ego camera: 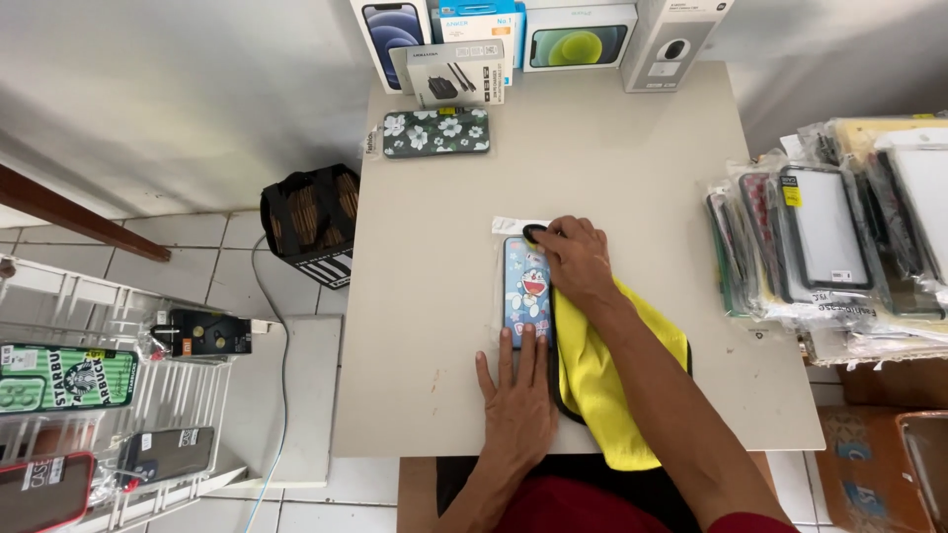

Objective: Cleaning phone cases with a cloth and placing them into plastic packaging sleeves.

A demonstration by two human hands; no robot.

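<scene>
beige table (pixel 612 168) against a white wall, mostly bare in the middle. the left hand (pixel 516 395) lies flat with fingers spread, fingertips pinning the bottom edge of the blue cartoon phone case (pixel 524 286) at the table's centre. the right hand (pixel 576 259), fingers curled, presses the case's top corner, its forearm lying across a yellow cloth (pixel 602 380). bagged cases (pixel 829 237) crowd the right edge.

Under my hands the phone case (pixel 526 289) is light blue with a cartoon cat in blue, white and red. My cloth (pixel 604 380) is bright yellow. The far case (pixel 436 132) is dark green with white flowers. The desk (pixel 632 178) is plain beige.
</scene>
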